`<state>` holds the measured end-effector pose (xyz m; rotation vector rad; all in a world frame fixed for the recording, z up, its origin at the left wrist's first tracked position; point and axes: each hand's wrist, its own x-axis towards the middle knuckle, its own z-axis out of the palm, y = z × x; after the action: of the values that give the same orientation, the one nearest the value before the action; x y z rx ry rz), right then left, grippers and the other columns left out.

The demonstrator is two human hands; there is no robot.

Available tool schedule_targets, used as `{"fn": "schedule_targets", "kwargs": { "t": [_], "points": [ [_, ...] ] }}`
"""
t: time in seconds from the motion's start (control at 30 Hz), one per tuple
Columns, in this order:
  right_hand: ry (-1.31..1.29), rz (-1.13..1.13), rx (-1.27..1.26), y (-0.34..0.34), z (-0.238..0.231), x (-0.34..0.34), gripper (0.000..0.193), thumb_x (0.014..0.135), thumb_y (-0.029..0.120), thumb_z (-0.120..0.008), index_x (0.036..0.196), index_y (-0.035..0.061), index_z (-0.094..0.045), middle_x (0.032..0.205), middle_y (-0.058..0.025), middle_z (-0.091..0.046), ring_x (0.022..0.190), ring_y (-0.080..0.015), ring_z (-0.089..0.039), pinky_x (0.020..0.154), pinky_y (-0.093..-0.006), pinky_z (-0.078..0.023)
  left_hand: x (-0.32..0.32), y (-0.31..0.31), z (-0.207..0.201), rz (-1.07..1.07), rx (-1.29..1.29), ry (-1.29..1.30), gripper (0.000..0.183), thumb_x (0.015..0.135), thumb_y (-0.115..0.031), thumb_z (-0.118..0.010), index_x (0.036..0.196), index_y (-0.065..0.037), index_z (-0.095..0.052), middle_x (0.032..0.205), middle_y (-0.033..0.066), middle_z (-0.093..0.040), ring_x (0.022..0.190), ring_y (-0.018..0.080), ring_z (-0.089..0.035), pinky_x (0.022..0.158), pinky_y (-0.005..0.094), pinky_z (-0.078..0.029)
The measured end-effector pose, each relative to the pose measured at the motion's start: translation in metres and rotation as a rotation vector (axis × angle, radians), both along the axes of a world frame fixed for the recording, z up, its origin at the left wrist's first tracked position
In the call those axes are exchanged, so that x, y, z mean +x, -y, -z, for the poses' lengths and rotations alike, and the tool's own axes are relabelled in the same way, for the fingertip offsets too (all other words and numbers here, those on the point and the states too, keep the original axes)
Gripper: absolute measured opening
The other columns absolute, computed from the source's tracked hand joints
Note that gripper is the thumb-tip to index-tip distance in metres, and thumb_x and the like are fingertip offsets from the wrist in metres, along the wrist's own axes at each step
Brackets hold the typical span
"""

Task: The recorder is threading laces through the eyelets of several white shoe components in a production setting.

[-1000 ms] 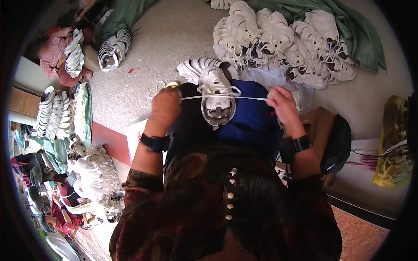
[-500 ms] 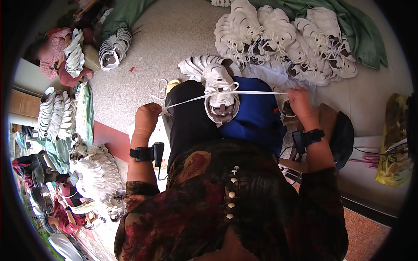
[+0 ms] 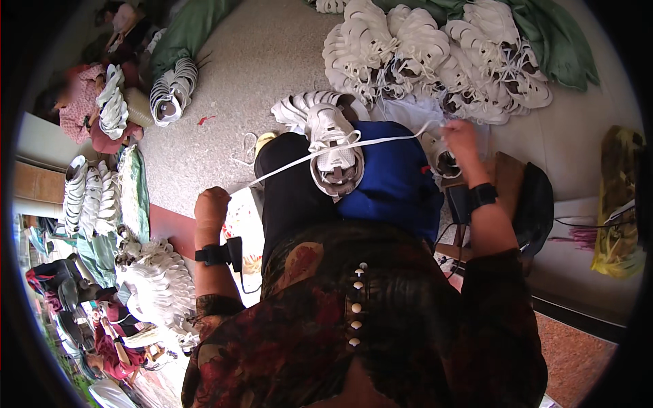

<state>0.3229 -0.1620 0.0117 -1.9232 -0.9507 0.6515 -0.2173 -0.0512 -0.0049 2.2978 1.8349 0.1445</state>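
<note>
A white shoe upper (image 3: 328, 126) lies across my thighs, its opening toward me, with a white shoelace (image 3: 286, 165) threaded across its front. My left hand (image 3: 212, 206), out to the left of my knee, is closed on one end of the lace, which runs taut to the shoe. At the right, my right hand (image 3: 462, 141) is closed with fingers pinched at the lace's other end. That side hangs looser and curls up just before the fingers. Behind the shoe, a row of nested white uppers (image 3: 289, 112) rests against my knees.
A large heap of white laced uppers (image 3: 367, 47) lies far right, beside green sacking (image 3: 558, 41). More stacks of uppers (image 3: 90, 197) stand at the left. A seated person (image 3: 80, 102) at far left handles uppers. A yellow bag (image 3: 615, 217) lies at the right edge.
My left hand has moved left and toward me, drawing the lace longer on that side. On the right the lace has gone from straight to curled. The view has shifted slightly.
</note>
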Motion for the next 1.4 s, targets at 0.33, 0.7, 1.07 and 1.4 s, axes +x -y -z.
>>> {"fn": "schedule_targets", "kwargs": {
  "t": [0.33,0.7,1.07,1.4],
  "points": [
    [-0.515,-0.268,0.051,-0.042,0.024,-0.136,0.014,0.078,0.003,-0.059,0.065,0.0008,-0.055,0.062,-0.0066,-0.059,0.053,-0.0125,-0.057,0.047,-0.0222,-0.044,0.087,0.024,-0.014,-0.227,-0.929,1.615,0.006,0.082,-0.011,-0.063,0.082,-0.006,-0.059,0.069,0.0025,-0.056,0.057,0.0069,-0.05,0.043,0.0151,-0.034],
    [0.578,-0.244,0.171,-0.049,0.044,-0.167,0.008,0.07,0.01,-0.057,0.066,0.003,-0.054,0.068,-0.0168,-0.058,0.069,-0.0363,-0.057,0.062,-0.0448,-0.046,0.2,0.037,-0.025,0.146,-1.076,1.031,0.01,0.082,-0.013,-0.063,0.082,-0.004,-0.059,0.068,0.0043,-0.062,0.053,0.01,-0.06,0.041,0.0172,-0.04],
    [0.489,-0.258,0.267,-0.041,0.034,-0.164,0.011,0.069,0.013,-0.062,0.065,0.0038,-0.057,0.063,-0.0173,-0.056,0.064,-0.0354,-0.057,0.058,-0.0439,-0.046,0.241,0.023,-0.019,-0.016,-0.836,0.965,0.014,0.084,-0.008,-0.051,0.08,0.002,-0.06,0.064,0.0048,-0.059,0.048,0.0089,-0.055,0.038,0.0192,-0.039],
    [0.38,-0.291,0.282,-0.034,0.038,-0.163,0.01,0.07,0.008,-0.056,0.063,0.0021,-0.056,0.065,-0.0173,-0.056,0.066,-0.0363,-0.057,0.06,-0.0439,-0.046,0.256,0.023,-0.006,0.056,-0.72,0.846,0.013,0.08,-0.007,-0.053,0.074,0.001,-0.062,0.061,0.007,-0.062,0.048,0.0133,-0.061,0.041,0.0245,-0.045]
  ]
}}
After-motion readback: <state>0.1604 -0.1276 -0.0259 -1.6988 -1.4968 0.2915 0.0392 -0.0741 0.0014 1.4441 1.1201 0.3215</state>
